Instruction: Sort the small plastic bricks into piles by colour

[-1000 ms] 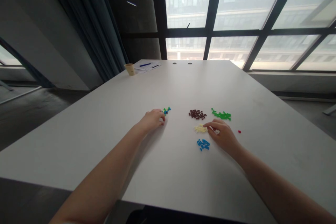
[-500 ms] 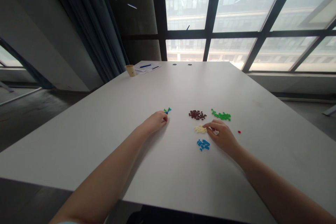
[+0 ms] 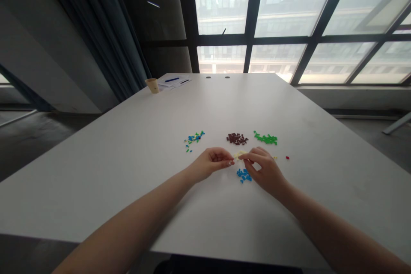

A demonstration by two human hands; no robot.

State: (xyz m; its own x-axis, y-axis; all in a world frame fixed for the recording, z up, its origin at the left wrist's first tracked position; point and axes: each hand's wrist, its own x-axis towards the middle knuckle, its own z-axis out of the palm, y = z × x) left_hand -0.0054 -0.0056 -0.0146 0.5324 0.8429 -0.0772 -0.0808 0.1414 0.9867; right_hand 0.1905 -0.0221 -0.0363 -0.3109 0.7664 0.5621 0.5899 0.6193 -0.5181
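Note:
My left hand point(image 3: 214, 163) is closed in a pinch at the left edge of a small pile of pale yellow pieces point(image 3: 238, 154). Whatever its fingertips hold is too small to make out. Over the right side of that pile, my right hand point(image 3: 262, 168) has thumb and fingers drawn together, with the tips close to the left hand's. Its fingers partly cover the yellow pieces. Just below both hands lie blue pieces point(image 3: 244, 175), and dark brown pieces point(image 3: 236, 138) are heaped above. Further left, a loose mixed group of blue, green and yellow pieces point(image 3: 194, 137) is spread out.
Green pieces point(image 3: 266, 138) form a pile at the right. A single red piece point(image 3: 287, 157) lies beyond my right hand. At the white table's point(image 3: 154, 137) far left stand a paper cup point(image 3: 153, 86) and papers point(image 3: 167, 82) with pens on them.
My left hand has moved right, from the mixed pieces to the yellow pile, uncovering the mixed group. My right hand stays over the yellow pieces. The camera view has shifted slightly.

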